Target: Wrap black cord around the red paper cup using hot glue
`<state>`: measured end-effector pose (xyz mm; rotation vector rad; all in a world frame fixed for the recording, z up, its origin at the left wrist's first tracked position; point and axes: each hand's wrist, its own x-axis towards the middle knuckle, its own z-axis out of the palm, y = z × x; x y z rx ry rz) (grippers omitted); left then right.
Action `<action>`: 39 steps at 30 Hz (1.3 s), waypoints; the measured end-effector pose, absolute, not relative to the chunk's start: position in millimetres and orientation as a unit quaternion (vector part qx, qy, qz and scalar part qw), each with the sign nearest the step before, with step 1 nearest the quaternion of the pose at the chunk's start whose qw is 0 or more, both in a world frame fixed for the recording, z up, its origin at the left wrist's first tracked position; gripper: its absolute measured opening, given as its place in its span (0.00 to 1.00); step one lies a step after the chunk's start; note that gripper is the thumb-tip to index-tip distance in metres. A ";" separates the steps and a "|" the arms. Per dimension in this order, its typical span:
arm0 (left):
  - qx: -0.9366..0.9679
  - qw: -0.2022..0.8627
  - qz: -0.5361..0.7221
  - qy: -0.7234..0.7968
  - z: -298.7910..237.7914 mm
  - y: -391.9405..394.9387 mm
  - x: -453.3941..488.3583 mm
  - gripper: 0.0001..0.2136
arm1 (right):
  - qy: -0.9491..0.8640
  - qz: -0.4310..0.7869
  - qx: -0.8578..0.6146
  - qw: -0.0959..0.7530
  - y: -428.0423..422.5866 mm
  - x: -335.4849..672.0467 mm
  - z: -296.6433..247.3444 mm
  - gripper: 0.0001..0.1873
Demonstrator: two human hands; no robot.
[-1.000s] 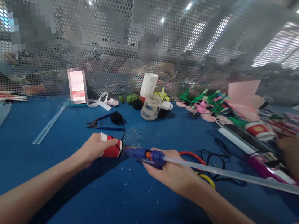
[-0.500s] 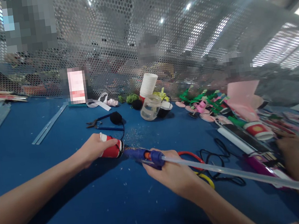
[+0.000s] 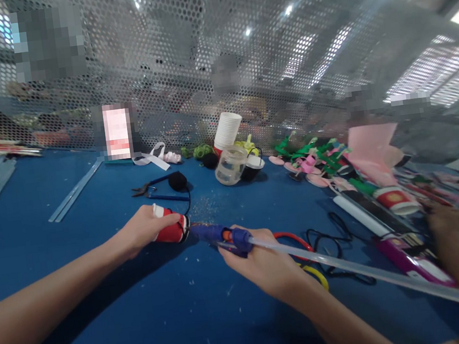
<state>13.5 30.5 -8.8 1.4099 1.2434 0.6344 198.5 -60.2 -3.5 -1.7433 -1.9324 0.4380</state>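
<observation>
My left hand (image 3: pixel 147 228) is closed round a small red paper cup (image 3: pixel 171 232) with a white rim, tilted on its side above the blue table (image 3: pixel 156 320). A black cord is wound about the cup's right end and trails up to a black yarn ball (image 3: pixel 177 180). In my right hand (image 3: pixel 272 261) is a blue glue gun (image 3: pixel 212 233), its nozzle at the cup's right end; whether it touches I cannot tell. A long clear glue stick (image 3: pixel 350 266) sticks out of the gun's back, over my right forearm.
Pliers (image 3: pixel 143 190) lie beyond the cup. A clear plastic jar (image 3: pixel 231 166) stands before stacked white cups (image 3: pixel 227 130). Red-and-yellow-handled scissors (image 3: pixel 315 276) and black cord (image 3: pixel 338 237) lie under my right arm. Another person's hand (image 3: pixel 451 223) works at the right.
Both my hands, the cup and the glue gun stay almost in place. The glue stick's far end has dipped slightly. The other person's hand at the right has shifted a little.
</observation>
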 end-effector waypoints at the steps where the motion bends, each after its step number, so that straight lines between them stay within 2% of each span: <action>1: 0.597 0.546 0.267 0.524 -8.1 30.2 13.6 0.11 | -0.711 0.162 -0.639 0.243 -60.1 198.6 -3.3 0.06; 25: 0.671 0.463 0.226 0.533 -3.6 24.1 15.2 0.16 | -0.715 0.137 -0.640 0.246 -55.8 197.8 13.9 0.07; 39: 0.674 0.470 0.222 0.525 -7.3 25.7 13.1 0.17 | -0.699 0.154 -0.656 0.242 -57.0 198.8 11.1 0.07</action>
